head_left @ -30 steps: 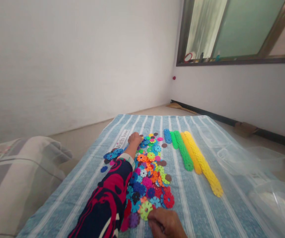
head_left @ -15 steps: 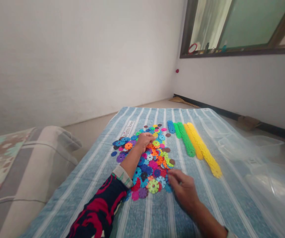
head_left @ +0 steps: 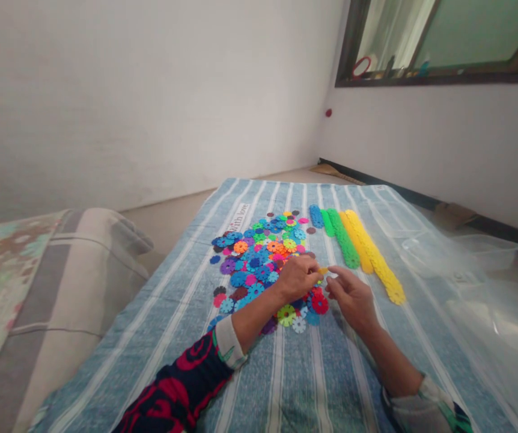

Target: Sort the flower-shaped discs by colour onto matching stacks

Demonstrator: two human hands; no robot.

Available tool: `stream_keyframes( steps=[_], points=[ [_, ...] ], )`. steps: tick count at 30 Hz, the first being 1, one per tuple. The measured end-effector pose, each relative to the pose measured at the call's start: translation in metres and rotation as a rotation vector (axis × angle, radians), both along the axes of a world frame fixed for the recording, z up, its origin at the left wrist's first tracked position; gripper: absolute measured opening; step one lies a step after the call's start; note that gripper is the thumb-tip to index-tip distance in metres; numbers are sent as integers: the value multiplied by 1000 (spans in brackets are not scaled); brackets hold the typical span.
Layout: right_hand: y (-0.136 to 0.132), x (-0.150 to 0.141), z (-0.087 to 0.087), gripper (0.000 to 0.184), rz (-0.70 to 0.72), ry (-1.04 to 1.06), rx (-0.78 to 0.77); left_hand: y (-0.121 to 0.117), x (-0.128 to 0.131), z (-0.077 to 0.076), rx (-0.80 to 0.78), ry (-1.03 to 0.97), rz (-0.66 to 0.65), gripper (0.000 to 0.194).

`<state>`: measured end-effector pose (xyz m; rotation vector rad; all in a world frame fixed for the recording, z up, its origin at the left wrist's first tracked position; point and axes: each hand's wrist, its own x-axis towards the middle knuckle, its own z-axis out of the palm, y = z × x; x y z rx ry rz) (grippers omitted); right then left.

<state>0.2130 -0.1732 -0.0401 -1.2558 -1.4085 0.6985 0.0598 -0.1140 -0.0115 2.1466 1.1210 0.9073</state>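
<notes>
A small yellow notched disc (head_left: 322,271) is pinched in the fingertips of my left hand (head_left: 298,278), over the right side of the disc pile. Close by on the right is my right hand (head_left: 351,297), its thumb and index finger apart and the index tip by the disc's edge; whether it touches is unclear. Beneath and left of my hands spreads the loose pile of flower-shaped plastic discs (head_left: 255,263) in many colours, partly hidden by my left hand and forearm. A red disc (head_left: 319,300) lies just below my fingers.
Right of the pile lie rows of discs: a blue row (head_left: 315,216), a long green row (head_left: 344,240) and a long yellow row (head_left: 380,260). Clear plastic containers (head_left: 484,251) stand at the right. A striped cloth (head_left: 250,397) covers the table. A draped seat (head_left: 101,270) is at left.
My left hand has moved right and nearer from the pile's far part, bringing the yellow disc. My right hand has come up beside it, away from the near edge. The view has shifted slightly.
</notes>
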Motion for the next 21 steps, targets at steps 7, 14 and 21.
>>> stream_keyframes(
  steps=[7, 14, 21],
  points=[
    [8, 7, 0, 30, 19, -30, -21, -8, 2, -4, -4, 10, -54, 14],
    [18, 32, 7, 20, -3, -290, 68, -6, 1, -5, 25, -26, -45, 14],
    [37, 97, 16, 26, -344, -968, 65, -4, 0, -4, 17, -32, -22, 20]
  ],
)
